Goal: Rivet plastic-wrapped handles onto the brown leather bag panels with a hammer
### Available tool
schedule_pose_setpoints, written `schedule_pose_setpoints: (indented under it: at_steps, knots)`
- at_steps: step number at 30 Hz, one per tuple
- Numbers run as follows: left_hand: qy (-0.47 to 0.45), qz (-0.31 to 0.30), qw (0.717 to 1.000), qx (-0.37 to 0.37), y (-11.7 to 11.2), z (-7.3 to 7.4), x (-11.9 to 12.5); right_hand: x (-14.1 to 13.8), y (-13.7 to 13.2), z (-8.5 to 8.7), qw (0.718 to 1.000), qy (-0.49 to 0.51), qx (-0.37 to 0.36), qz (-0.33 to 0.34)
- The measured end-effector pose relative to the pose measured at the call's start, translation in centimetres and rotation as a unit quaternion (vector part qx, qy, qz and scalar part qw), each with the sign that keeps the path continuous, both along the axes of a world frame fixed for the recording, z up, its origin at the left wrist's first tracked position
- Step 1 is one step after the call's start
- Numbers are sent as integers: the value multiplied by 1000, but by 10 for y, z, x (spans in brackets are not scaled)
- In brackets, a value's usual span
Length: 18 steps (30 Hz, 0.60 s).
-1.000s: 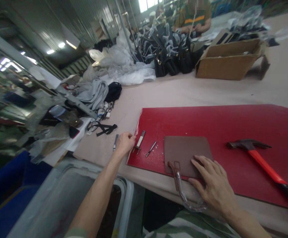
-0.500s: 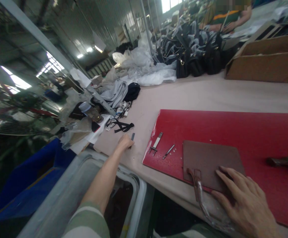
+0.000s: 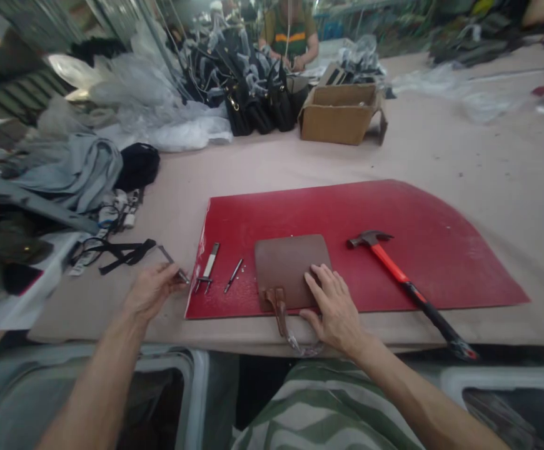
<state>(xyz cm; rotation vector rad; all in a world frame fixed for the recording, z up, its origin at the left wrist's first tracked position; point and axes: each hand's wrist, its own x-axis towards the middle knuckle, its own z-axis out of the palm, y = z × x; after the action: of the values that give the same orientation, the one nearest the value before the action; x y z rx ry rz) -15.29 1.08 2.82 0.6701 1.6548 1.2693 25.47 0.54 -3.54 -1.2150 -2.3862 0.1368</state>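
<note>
My left hand [image 3: 157, 287] is closed around a slim metal tool [image 3: 166, 255], just left of the red mat's edge; its exact kind is too blurred to tell. My right hand [image 3: 335, 306] lies with fingers spread on a flat brown leather panel [image 3: 288, 265]. A brown handle [image 3: 279, 309], partly wrapped in clear plastic, is at the panel's lower edge and hangs over the table edge. Left of the panel, a fork-ended metal tool [image 3: 209, 265] and a thin metal punch-like rod [image 3: 233, 275] lie on the red mat [image 3: 262, 212], with small light scraps nearby.
A claw hammer [image 3: 396, 269] with a red and black handle lies on the mat's right part. Black straps [image 3: 129, 253] and grey cloth [image 3: 75, 172] are at left. Further back are black bags [image 3: 257, 106], plastic wrap [image 3: 178, 128], a cardboard box [image 3: 337, 115] and another person.
The view has swung right, bringing the whole hammer into sight. My left hand has brought the slim metal tool closer to the mat. My right hand stays on the leather panel.
</note>
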Motion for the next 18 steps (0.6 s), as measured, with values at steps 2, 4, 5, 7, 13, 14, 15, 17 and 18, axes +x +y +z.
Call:
schedule_pose_setpoints:
  at_steps: [2,4,5,7,13,14,15,17,18]
  knots:
    - [-55,-19,998,32,-3,5,31,0,0,0,1000,2,-4,2]
    - [-98,-34,993,56,-4,9,66,0,0,1,1000,4,-6,5]
    - [-117,-41,990,67,-4,9,82,0,0,1,1000,4,-7,6]
    - [-151,-52,983,87,-4,6,114,0,0,1,1000,5,-11,5]
    - [-133,-74,979,137,-8,-17,180,0,0,0,999,16,-29,-1]
    - [-109,-84,980,142,-9,-21,187,0,0,0,999,18,-28,-1]
    - [-83,-95,981,145,-11,-25,192,0,0,0,999,19,-27,-1]
    - [-30,-114,981,153,-14,-31,199,0,0,0,1000,17,-22,0]
    - [-4,-122,980,158,-15,-33,201,0,-1,0,1000,14,-20,2]
